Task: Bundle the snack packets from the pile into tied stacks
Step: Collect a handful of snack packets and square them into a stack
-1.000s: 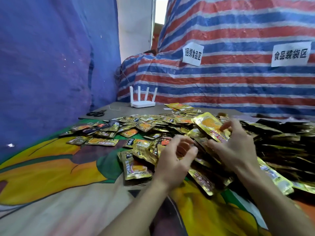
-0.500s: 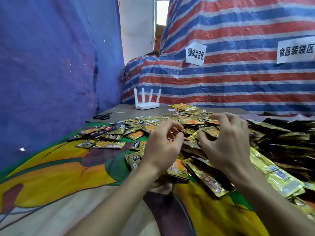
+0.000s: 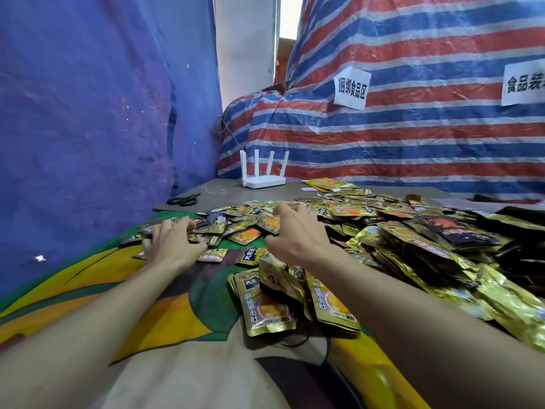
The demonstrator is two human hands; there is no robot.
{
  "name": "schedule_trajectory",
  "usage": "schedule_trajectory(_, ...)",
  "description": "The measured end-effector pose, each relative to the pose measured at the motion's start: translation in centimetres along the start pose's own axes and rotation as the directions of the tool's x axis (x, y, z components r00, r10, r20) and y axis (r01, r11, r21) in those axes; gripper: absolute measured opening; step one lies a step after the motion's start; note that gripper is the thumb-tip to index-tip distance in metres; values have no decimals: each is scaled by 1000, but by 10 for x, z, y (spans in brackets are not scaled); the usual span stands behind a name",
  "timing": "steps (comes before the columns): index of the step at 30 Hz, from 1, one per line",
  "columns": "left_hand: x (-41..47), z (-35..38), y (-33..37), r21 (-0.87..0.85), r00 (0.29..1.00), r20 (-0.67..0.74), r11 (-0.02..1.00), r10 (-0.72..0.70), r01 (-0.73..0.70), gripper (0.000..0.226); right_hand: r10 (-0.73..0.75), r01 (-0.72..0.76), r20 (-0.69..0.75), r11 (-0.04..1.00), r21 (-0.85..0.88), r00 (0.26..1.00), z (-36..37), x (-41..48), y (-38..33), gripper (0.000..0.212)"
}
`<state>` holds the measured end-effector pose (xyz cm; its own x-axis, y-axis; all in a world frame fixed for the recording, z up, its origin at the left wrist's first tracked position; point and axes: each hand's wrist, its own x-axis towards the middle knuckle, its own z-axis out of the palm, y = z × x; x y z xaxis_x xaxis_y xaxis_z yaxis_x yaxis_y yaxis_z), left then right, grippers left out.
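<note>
**Both hands spread over the far edge of the packet pile**

The snack packets (image 3: 368, 228) lie in a loose heap across the middle and right of the table. They are small and flat, of shiny gold foil with an orange picture and dark lettering. Some darker, black-faced ones (image 3: 454, 231) are mixed in to the right. A small stack of packets (image 3: 265, 308) lies near the person, face up, overlapping and untied, with a thin dark cord (image 3: 292, 344) showing under its near edge.

The left hand (image 3: 174, 246) rests palm down on the scattered packets at the pile's left edge, fingers apart and fairly straight. The right hand (image 3: 298, 234) reaches further in, fingers loosely apart and laid on packets, gripping nothing that shows.

A bright printed cloth (image 3: 88, 305) covers the near table. On the bare far table stand a white router (image 3: 262, 178), black scissors (image 3: 182, 199) and a bit of white string (image 3: 213, 190). A blue tarp (image 3: 88, 113) hangs at the left. A red, white and blue striped tarp (image 3: 413, 137) with two paper signs (image 3: 351, 88) closes the far side.
</note>
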<state>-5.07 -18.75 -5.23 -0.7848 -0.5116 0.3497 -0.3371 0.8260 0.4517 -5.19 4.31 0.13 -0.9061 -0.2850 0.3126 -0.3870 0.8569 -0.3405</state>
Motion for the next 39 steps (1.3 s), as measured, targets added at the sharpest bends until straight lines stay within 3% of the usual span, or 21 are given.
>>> schedule_trajectory(7,48,31,22,135,991,100,985,93,-107,61,124,-112,73,983,-142,990,36,90,19,72)
schedule_trajectory(14,81,55,27,196,958,271,980,-99,46,96,152,-83,245,958,-273,957,67,139,26,79)
schedule_trajectory(17,79,65,35,315,971,220,949,-92,19,78,160,-56,276,935,-349,948,79,142,25,61)
schedule_trajectory(21,67,65,48,412,984,157,900,85,-143,42,-26,38,36,908,-417,999,82,136,26,24)
schedule_trajectory(28,45,45,46,363,966,43,896,256,-254,25,-97,80,-35,941,-329,995,68,119,33,11)
schedule_trajectory(31,34,30,52,298,943,-35,904,332,-307,12,-55,43,-43,966,-253,998,61,112,36,7)
schedule_trajectory(34,21,15,61,60,920,-125,929,370,-365,11,28,-27,10,993,-116,1000,51,97,36,18)
schedule_trajectory(39,0,-6,82,-429,974,-171,878,151,-212,15,86,-83,-35,994,69,996,36,69,38,15)
